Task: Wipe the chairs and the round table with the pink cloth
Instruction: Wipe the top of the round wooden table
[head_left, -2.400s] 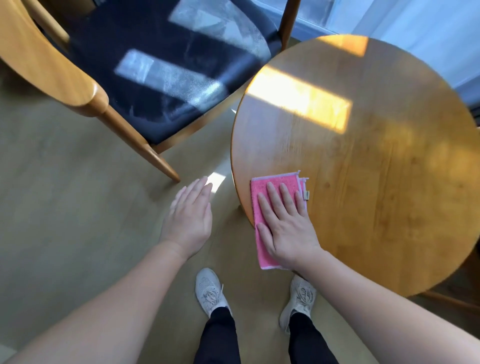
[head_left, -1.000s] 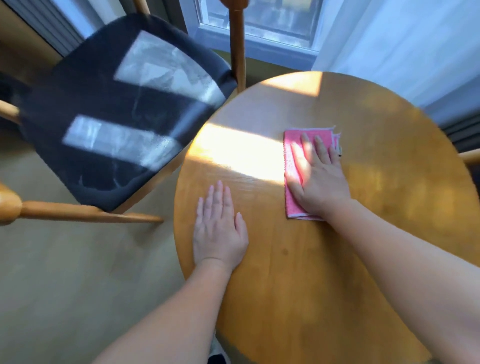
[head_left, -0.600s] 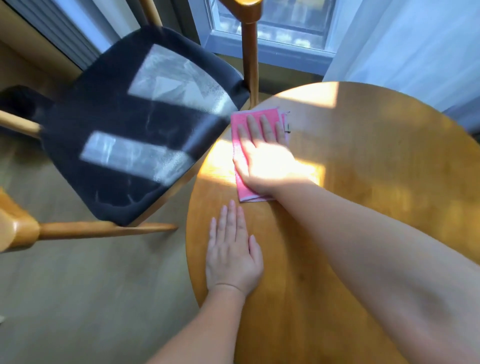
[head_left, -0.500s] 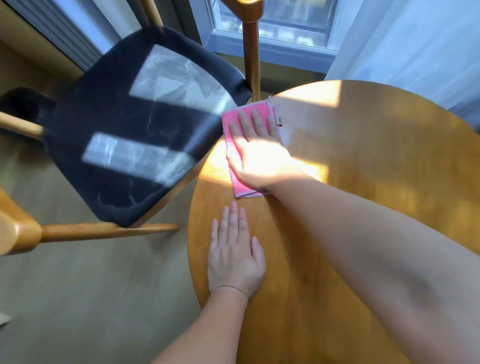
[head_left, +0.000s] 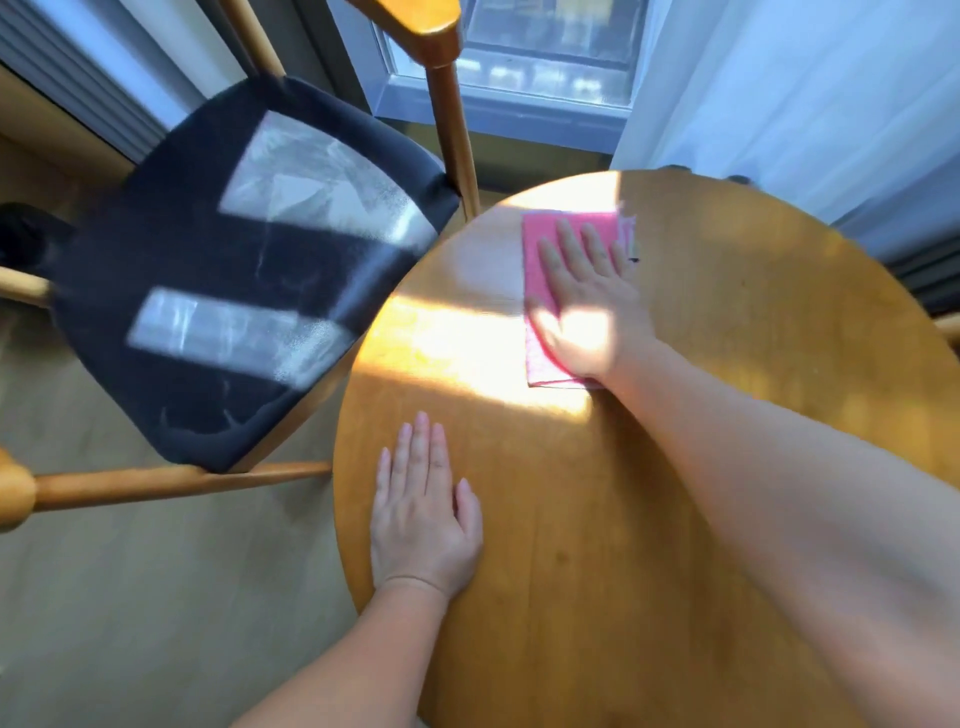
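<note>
Head view: right hand (head_left: 587, 306) lies flat, fingers spread, pressing the pink cloth (head_left: 540, 244) onto the round worktop (head_left: 597, 519) near its far edge. Half a second ago the cloth sat at the far-left edge beside the chair (head_left: 244, 291); it has since slid right, toward the middle of the far edge. Left hand (head_left: 423, 512) stays flat and empty at the near-left edge, bracing. Judgement: a wiping pass across the far side is under way, right side and centre probably not yet covered.
</note>
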